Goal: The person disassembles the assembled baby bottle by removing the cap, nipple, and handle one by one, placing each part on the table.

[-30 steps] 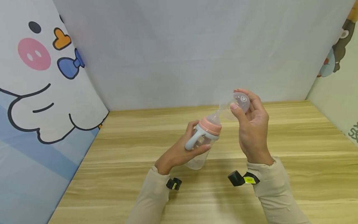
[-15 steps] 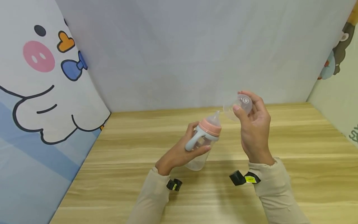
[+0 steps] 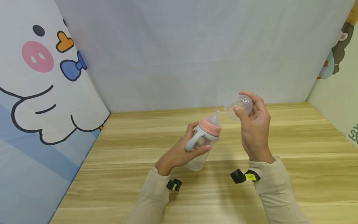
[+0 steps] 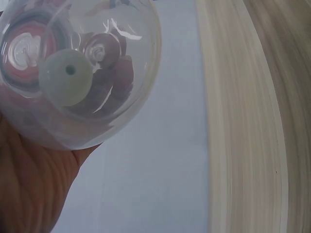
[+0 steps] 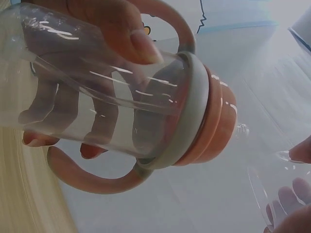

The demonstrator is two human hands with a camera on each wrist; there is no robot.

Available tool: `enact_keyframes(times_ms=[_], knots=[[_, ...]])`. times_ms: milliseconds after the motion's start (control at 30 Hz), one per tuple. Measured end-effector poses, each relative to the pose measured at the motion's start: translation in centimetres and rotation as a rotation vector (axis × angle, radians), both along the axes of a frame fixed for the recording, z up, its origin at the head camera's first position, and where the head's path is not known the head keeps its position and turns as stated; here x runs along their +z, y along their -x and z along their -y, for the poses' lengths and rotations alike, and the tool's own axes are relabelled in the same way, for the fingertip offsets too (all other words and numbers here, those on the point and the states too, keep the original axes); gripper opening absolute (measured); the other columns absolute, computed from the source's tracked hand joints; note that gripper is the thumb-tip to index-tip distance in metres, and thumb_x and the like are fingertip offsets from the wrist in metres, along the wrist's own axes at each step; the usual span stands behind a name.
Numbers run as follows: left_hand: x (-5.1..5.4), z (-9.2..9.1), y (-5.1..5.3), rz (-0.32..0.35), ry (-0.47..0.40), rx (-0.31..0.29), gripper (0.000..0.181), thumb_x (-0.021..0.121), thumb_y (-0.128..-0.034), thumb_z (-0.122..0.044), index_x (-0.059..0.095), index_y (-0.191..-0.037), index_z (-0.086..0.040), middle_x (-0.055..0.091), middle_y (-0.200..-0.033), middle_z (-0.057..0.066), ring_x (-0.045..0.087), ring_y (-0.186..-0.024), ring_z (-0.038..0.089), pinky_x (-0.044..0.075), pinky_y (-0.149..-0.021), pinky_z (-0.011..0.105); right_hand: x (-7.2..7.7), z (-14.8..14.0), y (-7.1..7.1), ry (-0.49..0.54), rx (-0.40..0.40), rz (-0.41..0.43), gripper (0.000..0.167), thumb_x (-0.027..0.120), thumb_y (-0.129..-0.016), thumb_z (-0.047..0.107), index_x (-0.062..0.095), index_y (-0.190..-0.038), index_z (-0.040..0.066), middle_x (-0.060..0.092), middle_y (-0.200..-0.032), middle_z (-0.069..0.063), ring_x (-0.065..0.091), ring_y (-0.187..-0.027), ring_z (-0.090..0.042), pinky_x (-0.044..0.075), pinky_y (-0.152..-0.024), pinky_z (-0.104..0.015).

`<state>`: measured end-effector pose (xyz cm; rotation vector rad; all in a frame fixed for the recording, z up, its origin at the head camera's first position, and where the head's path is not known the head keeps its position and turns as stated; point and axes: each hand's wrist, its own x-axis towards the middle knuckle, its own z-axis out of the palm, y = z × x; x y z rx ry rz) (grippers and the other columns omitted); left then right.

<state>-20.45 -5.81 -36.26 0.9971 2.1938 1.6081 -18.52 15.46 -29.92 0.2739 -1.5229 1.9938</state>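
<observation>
A clear baby bottle [image 3: 198,160] with a pink collar [image 3: 210,126], a see-through teat and pale side handles leans to the right above the table. My left hand [image 3: 181,150] grips its body, thumb in front and fingers behind; the right wrist view shows those fingers through the bottle wall [image 5: 116,102]. Up and to the right, my right hand [image 3: 255,130] pinches a clear domed cap [image 3: 232,109] between thumb and fingers. The cap is apart from the teat [image 3: 215,118], its open rim facing left. In the left wrist view the bottle's base [image 4: 116,97] fills the upper left.
The wood-grain table [image 3: 126,174] lies under both hands. A pale backdrop [image 3: 181,56] rises behind it, with cartoon-printed panels [image 3: 50,118] on the left and right sides. A black strap camera [image 3: 237,176] sits on the right wrist, another [image 3: 174,184] on the left.
My right hand has moved slightly right, taking the cap away from the teat so that a gap shows between them. The left hand and bottle have stayed almost still.
</observation>
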Motion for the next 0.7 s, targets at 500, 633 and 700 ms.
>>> enact_keyframes(times_ms=[500,633,700], knots=[[-0.04,0.24,-0.13,0.004,0.004,0.014,0.076,0.067,-0.0958,-0.042,0.016,-0.152,-0.033,0.05,-0.14,0.005,0.058,-0.117,0.022,0.051,-0.093,0.039,-0.42,-0.53,0.6,0.045,-0.028,0.008,0.043,0.057,-0.089,-0.016,0.059,-0.13,-0.001,0.061,-0.125,-0.008,0.057,-0.113,-0.019,0.051,-0.09,-0.02],[0.05,0.23,-0.11,-0.002,0.004,0.013,0.075,0.066,-0.0963,-0.04,0.017,-0.152,-0.032,0.051,-0.138,0.006,0.058,-0.116,0.022,0.051,-0.092,0.039,-0.55,-0.84,0.79,0.037,-0.04,0.019,0.042,0.057,-0.09,-0.015,0.059,-0.129,0.001,0.06,-0.126,-0.008,0.056,-0.115,-0.02,0.051,-0.09,-0.02],[0.07,0.21,-0.07,-0.006,0.005,0.013,0.075,0.066,-0.0964,-0.04,0.017,-0.152,-0.031,0.051,-0.137,0.006,0.058,-0.115,0.022,0.051,-0.092,0.039,-0.62,-1.0,0.88,0.038,-0.046,0.025,0.042,0.057,-0.091,-0.014,0.06,-0.129,0.001,0.06,-0.126,-0.008,0.055,-0.116,-0.021,0.051,-0.09,-0.02]])
